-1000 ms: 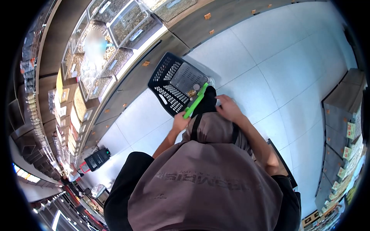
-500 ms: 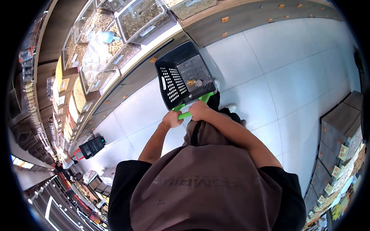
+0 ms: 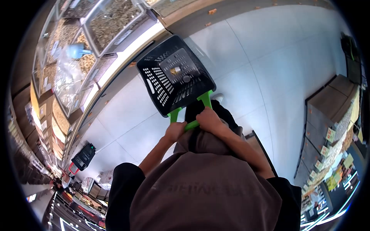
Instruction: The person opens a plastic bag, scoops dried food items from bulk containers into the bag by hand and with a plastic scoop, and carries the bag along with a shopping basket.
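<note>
A black shopping basket [image 3: 156, 69] with perforated walls hangs in front of my body, tilted so its inside faces up to me. My left hand [image 3: 175, 131] is closed round the left part of its green handle [image 3: 191, 125]. On the right part of that handle, my right hand [image 3: 210, 120] is closed too. At the bottom of the basket are a small yellowish item [image 3: 175, 70] and a pale round spot [image 3: 187, 79], both too small to name.
Left of the basket runs a counter of clear bins with dry goods [image 3: 111, 27]; a light blue scoop [image 3: 78, 51] and a clear plastic bag [image 3: 67, 79] lie on it. Another black basket [image 3: 83, 157] stands on the floor at left. A display with price cards [image 3: 327, 134] lines the right.
The basket has shifted slightly left and looks larger, its inside turned more toward me. The bins have slid left in view. Both hands keep their hold on the handle.
</note>
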{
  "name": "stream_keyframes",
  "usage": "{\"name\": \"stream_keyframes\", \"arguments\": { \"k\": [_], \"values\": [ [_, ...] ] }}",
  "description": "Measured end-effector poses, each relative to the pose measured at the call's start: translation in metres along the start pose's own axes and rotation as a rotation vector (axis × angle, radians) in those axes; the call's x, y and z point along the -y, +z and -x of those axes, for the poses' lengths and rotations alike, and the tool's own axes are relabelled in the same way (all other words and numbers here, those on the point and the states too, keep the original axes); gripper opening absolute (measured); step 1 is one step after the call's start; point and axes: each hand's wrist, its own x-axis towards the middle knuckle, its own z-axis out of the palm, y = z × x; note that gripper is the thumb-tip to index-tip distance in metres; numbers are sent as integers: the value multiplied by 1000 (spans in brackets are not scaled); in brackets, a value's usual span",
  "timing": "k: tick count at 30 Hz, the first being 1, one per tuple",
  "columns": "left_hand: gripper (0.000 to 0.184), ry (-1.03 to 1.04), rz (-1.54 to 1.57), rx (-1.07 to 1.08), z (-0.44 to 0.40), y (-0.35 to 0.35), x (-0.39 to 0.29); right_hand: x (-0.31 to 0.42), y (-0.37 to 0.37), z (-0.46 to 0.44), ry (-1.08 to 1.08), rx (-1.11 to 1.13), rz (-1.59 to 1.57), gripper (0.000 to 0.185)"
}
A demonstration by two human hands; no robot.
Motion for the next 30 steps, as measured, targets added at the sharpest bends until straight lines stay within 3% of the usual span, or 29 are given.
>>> {"name": "stream_keyframes", "arguments": {
  "k": [2, 3, 6, 7, 8, 10, 12, 15, 21, 26, 27, 30],
  "values": [
    [13, -138, -11, 71, 7, -28, -16, 9, -12, -2, 6, 23, 11, 8],
    [12, -257, 142, 145, 12, -50, -31, 14, -18, -2, 3, 20, -1, 8],
    [11, -163, 166, 107, 27, -59, -20, 29, -37, 5, 16, 10, -36, 8],
    [11, -309, 306, 176, 27, -65, -17, 30, -36, 6, 22, 14, -36, 8],
    [11, -307, 308, 180, 25, -66, -14, 33, -35, 6, 53, -32, -55, 9],
    [8, -52, -14, 153, 10, -76, -10, 30, -40, 5, 76, -93, -56, 10],
    [9, -53, -11, 191, -4, -86, -13, 29, -46, 14, 170, -126, -101, 11],
    [21, 118, -208, 189, -29, -101, -13, 27, -57, 12, 281, -157, -121, 11],
    [24, 374, -444, 199, -102, -135, -47, -6, -38, 21, 509, -249, -313, 22],
    [27, 435, -686, 378, -153, -168, -73, -30, -37, 12, 582, -390, -428, 29],
    [27, 584, -664, 290, -161, -163, -60, -38, -29, 7, 585, -373, -423, 31],
    [27, 609, -796, 309, -189, -153, -57, -52, -22, -4, 618, -397, -426, 31]
  ]
}}
